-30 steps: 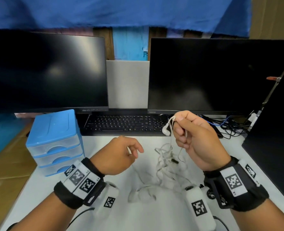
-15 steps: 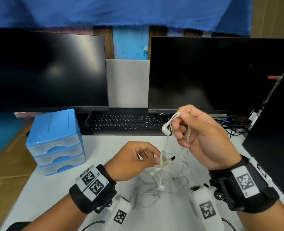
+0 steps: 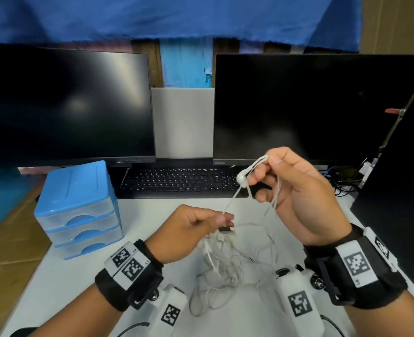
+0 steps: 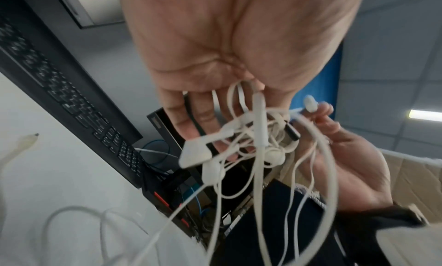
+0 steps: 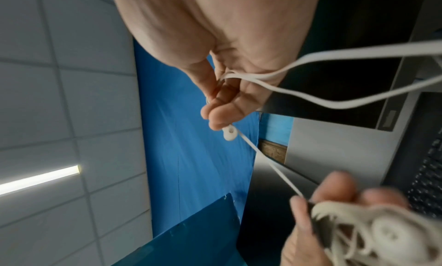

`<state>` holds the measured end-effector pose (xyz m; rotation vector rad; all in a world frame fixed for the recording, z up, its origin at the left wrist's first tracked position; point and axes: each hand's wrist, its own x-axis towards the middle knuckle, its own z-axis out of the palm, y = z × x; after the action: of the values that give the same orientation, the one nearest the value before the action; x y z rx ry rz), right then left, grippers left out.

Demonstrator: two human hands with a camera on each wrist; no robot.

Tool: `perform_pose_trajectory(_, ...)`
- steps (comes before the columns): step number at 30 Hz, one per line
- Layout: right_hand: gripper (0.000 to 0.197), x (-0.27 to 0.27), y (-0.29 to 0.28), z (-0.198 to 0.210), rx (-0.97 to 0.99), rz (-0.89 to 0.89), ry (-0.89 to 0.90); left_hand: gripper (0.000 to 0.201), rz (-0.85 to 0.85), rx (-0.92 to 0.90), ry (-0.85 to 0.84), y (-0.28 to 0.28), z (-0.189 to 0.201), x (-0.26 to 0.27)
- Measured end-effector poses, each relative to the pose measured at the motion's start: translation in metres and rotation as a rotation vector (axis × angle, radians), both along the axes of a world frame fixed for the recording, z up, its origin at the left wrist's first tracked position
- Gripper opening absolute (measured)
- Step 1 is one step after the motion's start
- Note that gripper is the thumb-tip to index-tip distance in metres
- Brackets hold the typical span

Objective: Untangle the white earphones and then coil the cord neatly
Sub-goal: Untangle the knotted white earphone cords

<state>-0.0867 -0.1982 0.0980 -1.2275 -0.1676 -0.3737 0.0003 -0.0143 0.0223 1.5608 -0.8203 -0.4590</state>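
The left hand pinches the knot of white cord, just in front of the keyboard. One tight cord runs up and right to the earbud, pinched in the right hand, higher up by the keyboard's right end.

The white earphones look to be made of smooth plastic with thin, rubbery-looking cord, a glossy earbud being pinched by the right hand and a matt tangle being held by the left hand. The desk is seen as a smooth, matt pale-grey top, with a semi-glossy blue plastic drawer unit with frosted see-through fronts at the left and a matt black plastic keyboard at the far side. Two monitors with faintly shiny dark screens are backed by blue cloth, and soft black fabric wristbands with paper-like printed tags can be made out on both arms.
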Motion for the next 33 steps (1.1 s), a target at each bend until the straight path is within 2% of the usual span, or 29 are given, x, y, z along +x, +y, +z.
perform_pose_trajectory(4, 0.012, 0.005, -0.010, 0.001, 0.089, -0.062, -0.007, 0.032, 0.095, -0.032, 0.021, 0.010, 0.006, 0.013)
perform_pose_trajectory(8, 0.015, 0.007, -0.003, -0.006, 0.147, 0.068, 0.092, 0.032, 0.125, -0.066, -0.020, 0.013, 0.011, 0.017)
perform_pose_trajectory(10, 0.022, 0.008, 0.008, -0.013, 0.000, 0.075, 0.171, 0.035, 0.090, -0.071, -0.030, 0.010, 0.012, 0.015)
perform_pose_trajectory(11, 0.026, 0.008, 0.013, -0.018, -0.145, 0.048, 0.194, 0.033, 0.075, -0.077, -0.028, 0.009, 0.012, 0.014)
perform_pose_trajectory(14, 0.024, 0.010, 0.022, -0.033, -0.765, -0.096, 0.182, 0.028, 0.059, -0.071, -0.066, 0.008, 0.013, 0.009)
perform_pose_trajectory(16, 0.026, 0.012, 0.019, -0.039, -1.039, -0.119, 0.219, 0.032, 0.078, -0.046, -0.101, 0.008, 0.012, 0.009)
perform_pose_trajectory(19, 0.024, 0.010, 0.011, -0.035, -1.129, -0.018, 0.272, 0.034, 0.125, -0.007, -0.112, 0.007, 0.011, 0.009)
perform_pose_trajectory(23, 0.016, 0.009, 0.006, -0.032, -1.143, -0.010, 0.245, 0.035, 0.141, 0.003, -0.047, 0.004, 0.008, 0.006)
perform_pose_trajectory(25, 0.015, 0.010, 0.006, -0.035, -1.176, -0.048, 0.230, 0.035, 0.163, 0.002, -0.015, 0.002, 0.008, 0.004)
perform_pose_trajectory(30, 0.015, 0.010, 0.009, -0.037, -1.334, -0.295, 0.097, 0.033, 0.272, -0.014, 0.095, 0.000, 0.003, 0.006)
perform_pose_trajectory(33, 0.015, 0.007, 0.008, -0.033, -1.349, -0.287, 0.064, 0.030, 0.320, 0.058, 0.061, -0.001, -0.004, 0.006)
